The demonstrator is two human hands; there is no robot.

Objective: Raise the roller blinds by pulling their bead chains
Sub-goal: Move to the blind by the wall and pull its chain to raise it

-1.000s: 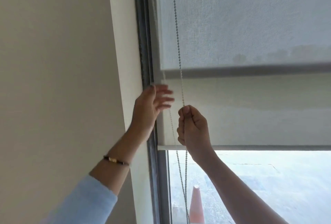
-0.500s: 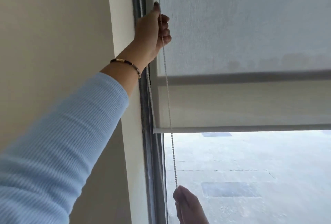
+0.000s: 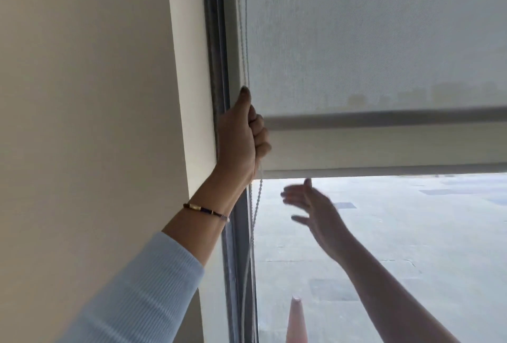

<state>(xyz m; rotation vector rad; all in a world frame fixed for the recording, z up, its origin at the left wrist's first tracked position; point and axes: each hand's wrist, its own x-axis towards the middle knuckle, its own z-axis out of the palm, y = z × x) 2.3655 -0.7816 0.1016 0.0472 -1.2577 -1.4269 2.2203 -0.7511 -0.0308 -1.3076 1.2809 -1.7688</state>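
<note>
A grey roller blind (image 3: 370,40) covers the upper window, and a paler blind layer (image 3: 384,147) hangs behind it with its bottom bar (image 3: 384,171) level across the pane. The white bead chain (image 3: 256,205) runs down the blind's left edge beside the frame. My left hand (image 3: 242,139) is closed around the chain just left of the grey blind's bottom rail. My right hand (image 3: 315,211) is open, fingers spread and blurred, just below the bottom bar and to the right of the chain, touching nothing.
A beige wall (image 3: 82,95) fills the left side. The dark window frame (image 3: 216,40) runs vertically beside the chain. Through the glass below lie a paved ground and the tip of an orange cone (image 3: 296,318).
My left hand has pulled the chain down from high up to mid-frame. My right hand has let go of the chain, risen from the bottom edge and opened. The pale blind's bottom bar sits higher.
</note>
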